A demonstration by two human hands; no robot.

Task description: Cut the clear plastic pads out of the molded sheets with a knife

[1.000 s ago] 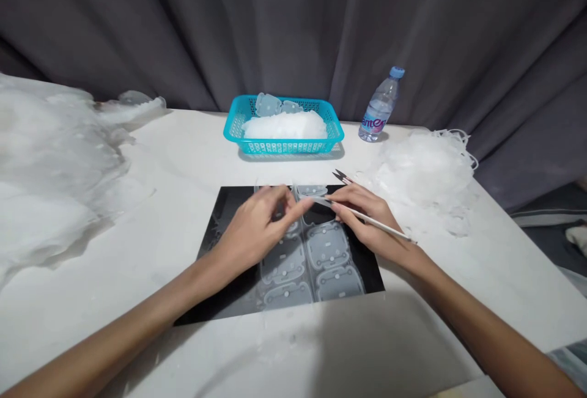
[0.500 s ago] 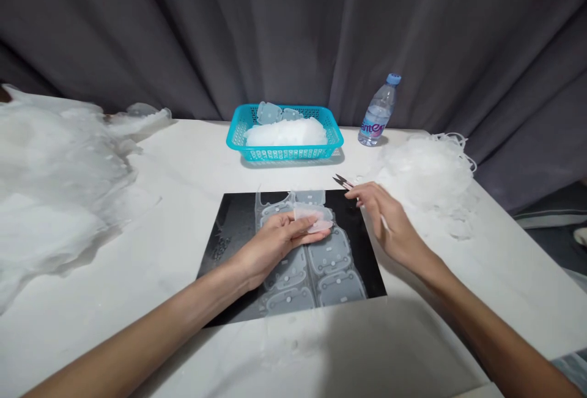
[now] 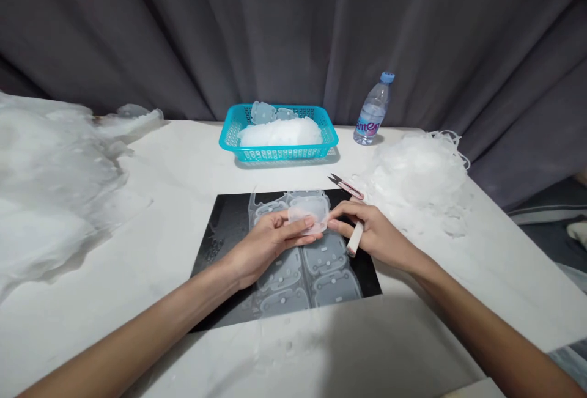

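Observation:
My left hand pinches a small translucent rounded sheet piece between thumb and fingers, held above the black mat. My right hand is closed, its thumb and forefinger tips at the right edge of that piece. A slim white-handled tool rests in the right hand, its handle end pointing towards me; its tip is hidden. Below lies a translucent moulded sheet with rows of similar rounded pieces. It lies on the black mat.
Thread snips lie just beyond my right hand. At the back stand a turquoise basket holding translucent pieces and a water bottle. A large heap of translucent sheets is at left, a pile of stringy offcuts at right.
The left hand has turned palm up with the translucent piece in it. My right hand drew away to the right, then came back to the piece's edge, with the tool's handle now pointing down.

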